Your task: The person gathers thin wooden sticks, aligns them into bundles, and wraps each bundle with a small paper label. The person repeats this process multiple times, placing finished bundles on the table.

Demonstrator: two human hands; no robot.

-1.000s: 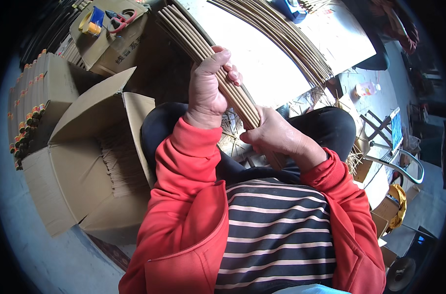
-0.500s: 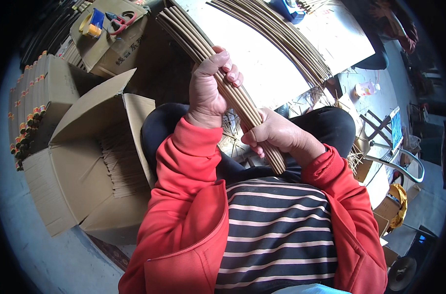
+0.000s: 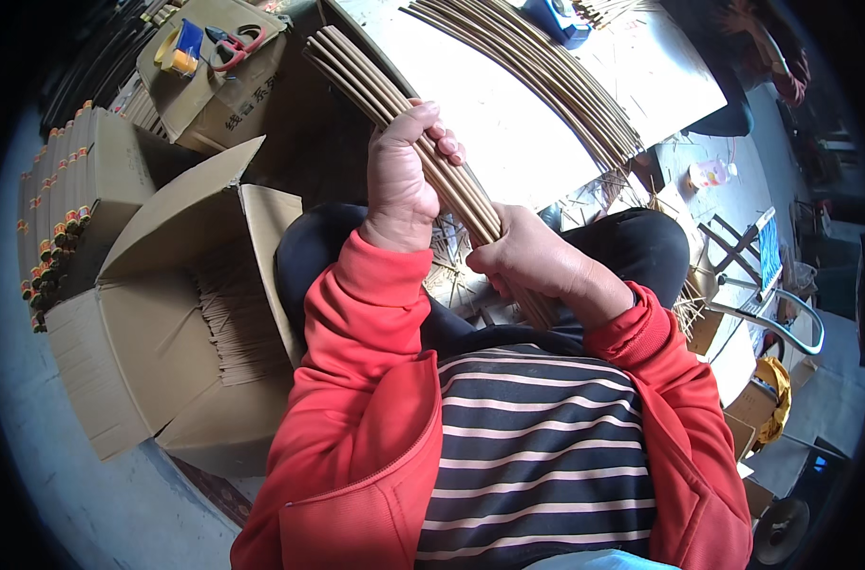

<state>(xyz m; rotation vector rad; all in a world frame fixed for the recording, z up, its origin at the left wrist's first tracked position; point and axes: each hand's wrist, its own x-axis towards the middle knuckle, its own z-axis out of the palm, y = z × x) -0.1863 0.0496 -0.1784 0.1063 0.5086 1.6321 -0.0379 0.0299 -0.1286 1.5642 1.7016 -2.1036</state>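
Left hand: We see the left hand (image 3: 404, 176) wrapped round the middle of the bundle of brown sticks (image 3: 463, 197), thumb on top and fingers curled over its far side.
Right hand: We find the right hand (image 3: 539, 255) clasped about the bundle's lower part, with a short length showing below the grip.
Bundle: We see it raised over the lap on a slant, its upper end beside the left edge of the white tabletop (image 3: 480, 90).
Stick row: On that tabletop we see a row of loose sticks (image 3: 541, 71) running down to the near edge, toward the right.
Blue object: We notice it (image 3: 560, 21) right of the row's upper part; its kind we cannot tell.
Open carton: Left of the knees we see an open carton (image 3: 157, 328) with more sticks (image 3: 240, 332) along its right wall.
Second carton: On its top, we see red-handled scissors (image 3: 237, 46) near the right corner.
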